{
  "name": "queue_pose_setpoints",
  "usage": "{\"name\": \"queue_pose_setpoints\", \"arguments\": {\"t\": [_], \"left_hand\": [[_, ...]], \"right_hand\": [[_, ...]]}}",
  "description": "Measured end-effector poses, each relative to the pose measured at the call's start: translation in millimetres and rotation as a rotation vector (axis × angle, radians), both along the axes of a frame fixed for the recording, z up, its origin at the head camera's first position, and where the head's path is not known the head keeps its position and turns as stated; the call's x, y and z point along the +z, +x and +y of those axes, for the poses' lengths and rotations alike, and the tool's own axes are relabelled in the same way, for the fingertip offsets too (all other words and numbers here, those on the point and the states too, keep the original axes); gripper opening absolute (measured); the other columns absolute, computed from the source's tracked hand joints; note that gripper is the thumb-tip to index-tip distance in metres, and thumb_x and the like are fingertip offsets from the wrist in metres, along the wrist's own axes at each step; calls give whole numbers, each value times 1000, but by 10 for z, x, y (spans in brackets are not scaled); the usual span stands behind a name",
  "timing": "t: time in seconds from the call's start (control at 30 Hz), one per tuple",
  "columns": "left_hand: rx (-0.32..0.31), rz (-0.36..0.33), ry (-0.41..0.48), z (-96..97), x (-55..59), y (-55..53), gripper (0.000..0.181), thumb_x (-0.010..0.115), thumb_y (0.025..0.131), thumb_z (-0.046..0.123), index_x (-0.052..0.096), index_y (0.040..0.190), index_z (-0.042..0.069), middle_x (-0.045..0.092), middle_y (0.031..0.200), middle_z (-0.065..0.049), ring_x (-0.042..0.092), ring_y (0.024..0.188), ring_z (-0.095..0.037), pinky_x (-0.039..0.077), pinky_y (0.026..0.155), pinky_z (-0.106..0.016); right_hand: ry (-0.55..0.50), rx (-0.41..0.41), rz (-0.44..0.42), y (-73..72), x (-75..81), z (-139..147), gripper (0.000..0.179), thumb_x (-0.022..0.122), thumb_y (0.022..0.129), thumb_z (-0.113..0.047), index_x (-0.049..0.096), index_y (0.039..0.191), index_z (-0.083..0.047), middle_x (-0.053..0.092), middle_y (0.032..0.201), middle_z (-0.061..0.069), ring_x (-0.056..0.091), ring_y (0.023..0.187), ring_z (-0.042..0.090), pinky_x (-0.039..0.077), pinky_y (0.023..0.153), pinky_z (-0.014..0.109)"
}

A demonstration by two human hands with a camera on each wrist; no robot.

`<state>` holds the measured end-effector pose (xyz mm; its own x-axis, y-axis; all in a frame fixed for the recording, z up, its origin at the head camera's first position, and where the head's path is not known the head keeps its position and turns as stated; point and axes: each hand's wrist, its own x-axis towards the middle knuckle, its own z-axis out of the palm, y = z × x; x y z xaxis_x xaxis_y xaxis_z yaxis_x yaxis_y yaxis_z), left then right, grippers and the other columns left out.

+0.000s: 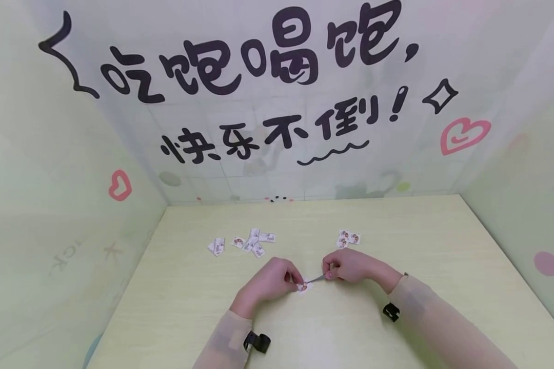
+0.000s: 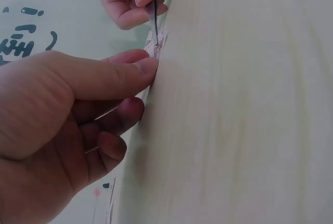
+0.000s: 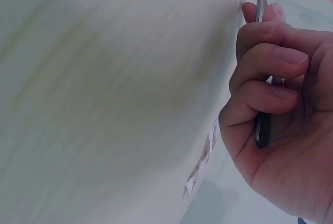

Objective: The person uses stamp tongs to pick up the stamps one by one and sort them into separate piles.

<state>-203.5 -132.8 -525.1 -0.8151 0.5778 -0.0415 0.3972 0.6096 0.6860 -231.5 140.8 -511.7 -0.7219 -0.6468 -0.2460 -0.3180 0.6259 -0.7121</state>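
Observation:
Near the middle of the table, my left hand (image 1: 273, 279) pinches the edge of a small white paper piece (image 1: 304, 288) with a reddish-brown picture between thumb and forefinger. Grey metal tweezers (image 1: 317, 279) reach in from the right, their tips at the picture. My right hand (image 1: 353, 265) grips them; in the right wrist view its fingers curl round the shaft and the dark rounded end (image 3: 262, 133) lies against the palm. The left wrist view shows the paper (image 2: 156, 42) low and edge-on, just beyond the left thumb tip.
Several similar small pieces (image 1: 254, 242) lie loosely grouped at the back left, with an overlapping pair (image 1: 217, 246) beside them. Three picture pieces (image 1: 344, 240) sit beyond the right hand. Printed walls (image 1: 277, 174) enclose the pale wooden table (image 1: 341, 328).

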Motion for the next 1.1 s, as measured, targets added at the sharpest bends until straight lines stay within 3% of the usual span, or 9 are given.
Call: {"name": "queue_pose_setpoints", "arguments": {"t": [0.17,0.4,0.57,0.77,1.1], "left_hand": [[36,-23,-7,1,1,1,12,87,87,4,84,89,15,72,81,14,61,74,-2,54,72,-24],[85,-43,-5,37,-15,14,9,87,86,3,85,88,12,78,85,4,64,76,-5,55,74,-25],[136,-29,-8,63,-18,26,5,89,86,9,84,86,12,76,80,8,65,74,-5,56,73,-26],[205,-47,-19,100,-14,44,8,90,84,12,83,82,13,72,74,11,63,68,-5,55,69,-26],[226,-54,2,127,25,71,9,90,83,8,82,80,12,71,72,10,63,66,-6,55,66,-27]], "right_hand": [[6,-12,-21,20,27,0,16,70,104,-12,69,88,-18,52,66,-7,47,63,11,41,68,30],[-24,-79,-53,109,24,14,13,70,103,-13,70,91,-15,54,66,-6,48,64,13,41,69,32],[-59,-170,-80,228,21,-2,11,70,103,-16,70,92,-14,55,66,-4,47,64,14,40,68,33],[-87,-200,-112,325,-6,-34,11,70,103,-19,70,92,-15,53,64,-5,44,61,13,38,65,31],[-72,-257,-54,411,-43,-114,15,68,105,-17,69,90,-16,56,65,-5,45,58,12,39,61,28]]}}
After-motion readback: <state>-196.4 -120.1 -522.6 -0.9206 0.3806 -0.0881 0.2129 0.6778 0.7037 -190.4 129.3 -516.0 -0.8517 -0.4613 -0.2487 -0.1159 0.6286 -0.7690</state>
